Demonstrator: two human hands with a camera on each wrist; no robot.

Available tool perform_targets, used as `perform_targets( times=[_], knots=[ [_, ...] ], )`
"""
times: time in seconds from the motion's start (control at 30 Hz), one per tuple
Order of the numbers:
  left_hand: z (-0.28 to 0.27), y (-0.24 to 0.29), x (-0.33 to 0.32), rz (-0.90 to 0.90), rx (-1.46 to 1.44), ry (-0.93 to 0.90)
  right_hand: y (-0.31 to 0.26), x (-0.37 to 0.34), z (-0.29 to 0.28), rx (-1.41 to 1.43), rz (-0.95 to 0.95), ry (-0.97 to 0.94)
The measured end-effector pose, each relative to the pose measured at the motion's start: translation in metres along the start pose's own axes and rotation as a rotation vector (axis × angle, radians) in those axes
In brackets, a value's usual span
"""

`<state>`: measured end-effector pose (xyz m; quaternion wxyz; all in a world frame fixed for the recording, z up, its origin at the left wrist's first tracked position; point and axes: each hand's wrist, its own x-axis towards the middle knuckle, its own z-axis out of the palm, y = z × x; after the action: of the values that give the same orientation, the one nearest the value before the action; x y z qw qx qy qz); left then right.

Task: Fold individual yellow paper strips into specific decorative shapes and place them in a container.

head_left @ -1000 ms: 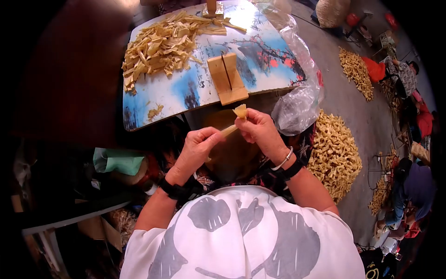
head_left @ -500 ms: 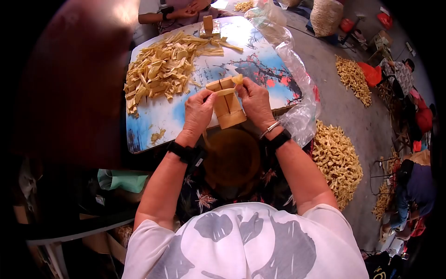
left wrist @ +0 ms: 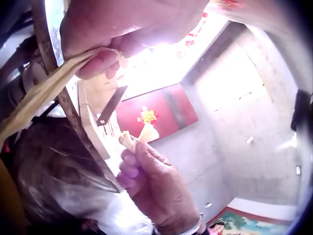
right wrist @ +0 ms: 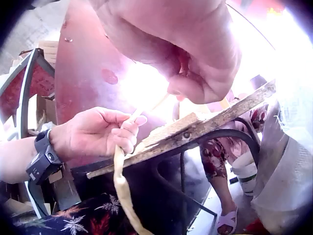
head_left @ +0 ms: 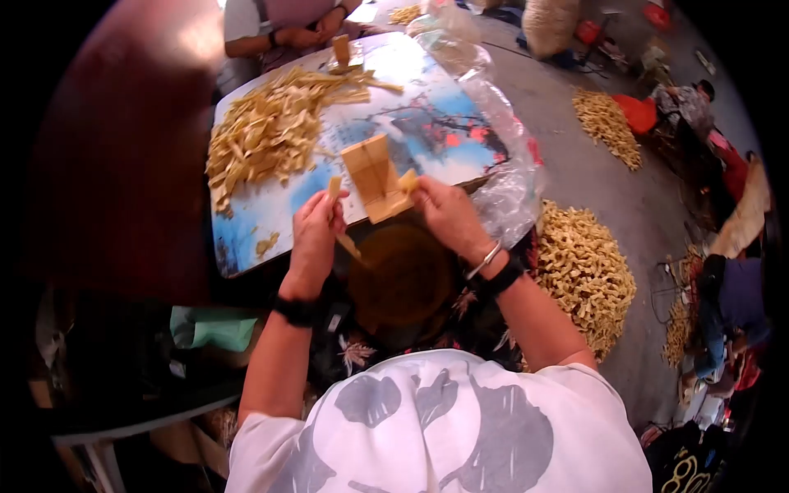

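Strip (right wrist: 121,178), long and pale yellow, hangs from the left hand (head_left: 315,234), which pinches it; a short stub stands above the fingers, and the lower end runs out of the right wrist view. The right hand (head_left: 450,214), held apart, pinches a small folded piece (left wrist: 148,133), partly covered by its fingertips. The 2 hands flank a wooden block (head_left: 368,164) at the near edge of a painted counter (head_left: 460,103); its dark blade (left wrist: 111,105) shows best from the left wrist. Strips lie in a heap (head_left: 267,131) at left. Below, a round basin (head_left: 399,275) is too dim to read. Opposite, a seated person (head_left: 300,12) is cut off at the top.
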<state>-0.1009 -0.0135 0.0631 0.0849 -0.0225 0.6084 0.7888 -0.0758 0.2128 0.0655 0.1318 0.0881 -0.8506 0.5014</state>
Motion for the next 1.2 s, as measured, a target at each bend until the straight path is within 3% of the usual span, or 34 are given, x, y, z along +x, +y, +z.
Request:
perform_targets(
  times=[0.03,0.1,0.2,0.27,0.3,0.37,0.47,0.5,0.57,0.6,0.63,0.77,0.87,0.93,1.0,1.03,1.07,1.13,1.17,1.2],
  knots=[
    [0.008,0.002,-0.013,-0.027,-0.025,-0.021,0.008,-0.012,0.003,-0.065,-0.122,0.018],
    [0.006,-0.018,-0.026,0.018,0.000,-0.070,0.004,-0.034,0.005,-0.044,-0.193,-0.008],
    [0.018,-0.029,-0.051,0.155,0.273,-0.042,-0.008,-0.052,0.021,-0.010,0.066,-0.047],
    [0.026,-0.051,-0.063,0.296,0.337,-0.060,-0.007,-0.067,0.042,0.068,-0.062,0.038],
    [0.021,-0.060,-0.064,0.295,0.326,-0.127,-0.018,-0.071,0.045,0.051,0.000,-0.067],
    [0.014,-0.069,-0.064,0.300,0.345,-0.192,-0.012,-0.078,0.060,0.046,-0.076,0.057],
    [0.015,-0.079,-0.076,0.193,0.315,-0.054,-0.012,-0.085,0.055,0.059,-0.112,0.076],
    [-0.013,-0.097,-0.068,-0.059,0.233,-0.091,-0.009,-0.088,0.055,0.042,-0.139,0.047],
    [-0.004,-0.073,-0.085,-0.454,-0.208,-0.250,0.000,-0.096,0.059,-0.042,-0.248,-0.020],
    [0.000,-0.060,-0.096,-0.666,-0.410,-0.303,-0.011,-0.102,0.049,0.027,-0.161,-0.193],
    [0.001,-0.059,-0.100,-0.717,-0.447,-0.330,-0.017,-0.106,0.049,0.096,-0.208,-0.167],
    [-0.017,-0.071,-0.102,-0.554,-0.311,-0.385,-0.014,-0.122,0.065,0.096,-0.260,-0.103],
    [0.013,-0.064,-0.098,-0.504,-0.289,-0.405,-0.029,-0.125,0.046,0.146,-0.216,-0.169],
    [-0.003,-0.084,-0.092,-0.410,-0.308,-0.502,-0.031,-0.124,0.044,0.073,-0.299,-0.079],
    [-0.011,-0.093,-0.087,-0.381,-0.217,-0.384,-0.028,-0.120,0.044,-0.050,-0.353,0.077],
    [-0.003,-0.092,-0.092,-0.318,0.038,-0.255,-0.028,-0.116,0.045,-0.055,-0.322,0.140],
    [0.006,-0.079,-0.098,-0.089,0.296,-0.288,-0.023,-0.117,0.047,0.117,-0.136,0.071],
    [0.010,-0.066,-0.096,0.644,0.925,-0.334,-0.008,-0.121,0.058,0.436,0.241,-0.085],
    [0.015,-0.053,-0.103,0.692,1.127,-0.340,0.000,-0.122,0.062,0.532,0.390,-0.117],
    [0.018,-0.047,-0.104,0.802,1.147,-0.326,0.008,-0.122,0.065,0.622,0.541,-0.147]
  ],
)
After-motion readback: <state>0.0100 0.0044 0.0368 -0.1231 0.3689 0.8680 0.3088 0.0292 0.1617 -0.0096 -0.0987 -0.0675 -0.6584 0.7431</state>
